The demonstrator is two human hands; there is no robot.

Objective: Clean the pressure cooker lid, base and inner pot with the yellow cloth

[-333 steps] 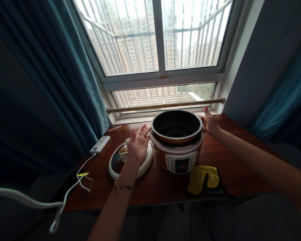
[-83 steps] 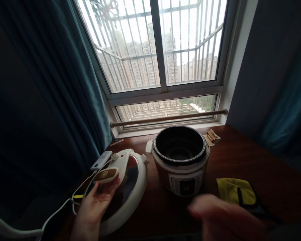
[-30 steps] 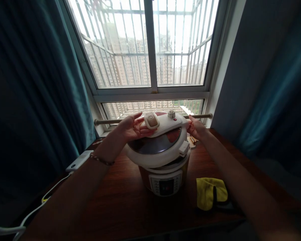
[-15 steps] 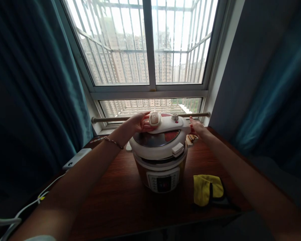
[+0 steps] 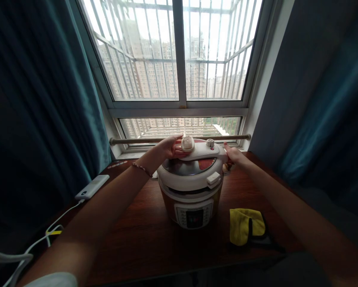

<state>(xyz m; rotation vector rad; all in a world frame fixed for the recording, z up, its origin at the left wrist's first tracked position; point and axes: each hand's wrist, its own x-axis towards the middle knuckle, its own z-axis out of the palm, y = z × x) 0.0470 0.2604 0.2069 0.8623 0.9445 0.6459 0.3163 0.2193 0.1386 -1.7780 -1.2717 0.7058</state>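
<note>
An electric pressure cooker (image 5: 193,217) with a control panel on its front stands on the dark red wooden table. Its white-rimmed lid (image 5: 183,183) sits on the body, with a dark gap showing under the front rim. A white handle (image 5: 201,151) crosses the lid, bearing a beige knob and a smaller valve. My left hand (image 5: 171,148) is closed around the handle's left end, by the beige knob. At its right end, my right hand (image 5: 234,154) grips the handle with the thumb up; its other fingertips are partly hidden.
A yellow cloth with dark trim (image 5: 247,227) lies right of the cooker. On the left are a white power strip (image 5: 92,187) and a white cable (image 5: 62,217). Behind the cooker are a rail (image 5: 131,141) and a barred window; blue curtains (image 5: 47,99) hang at both sides.
The lid and its handle have shifted slightly right and down relative to the cooker's body, both hands moving with them. The view has moved a little too.
</note>
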